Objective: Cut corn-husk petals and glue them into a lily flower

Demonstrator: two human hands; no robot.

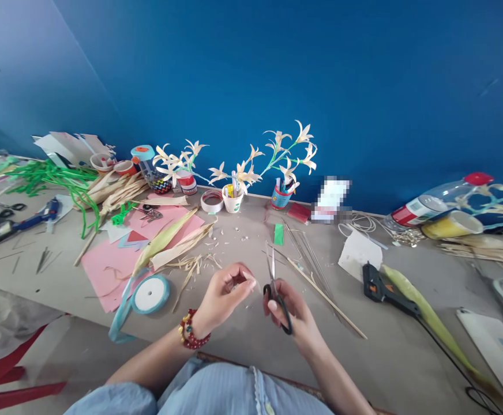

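Observation:
My right hand point(292, 311) grips black-handled scissors point(272, 266), their narrow blades pointing away from me and slightly apart. My left hand point(229, 294), with a red beaded bracelet point(191, 329) at the wrist, is closed in a pinch just left of the scissors. A thin pale bit shows at its fingertips, too small to name. Dried husk strips point(182, 245) and husk shreds point(191, 266) lie beyond the left hand. A blue ribbon roll point(150, 293) rests on the table left of it. To the right of the scissors are thin wires point(310, 253) and a slim stick point(327, 298).
Pale husk flowers point(245, 174) stand in cups point(233, 202) along the blue wall. Pink paper point(104, 271) and green stems point(85, 196) lie left. A glue gun point(383, 291) with a cord, a plastic bottle point(433, 202) and a phone-like screen point(330, 199) are on the right.

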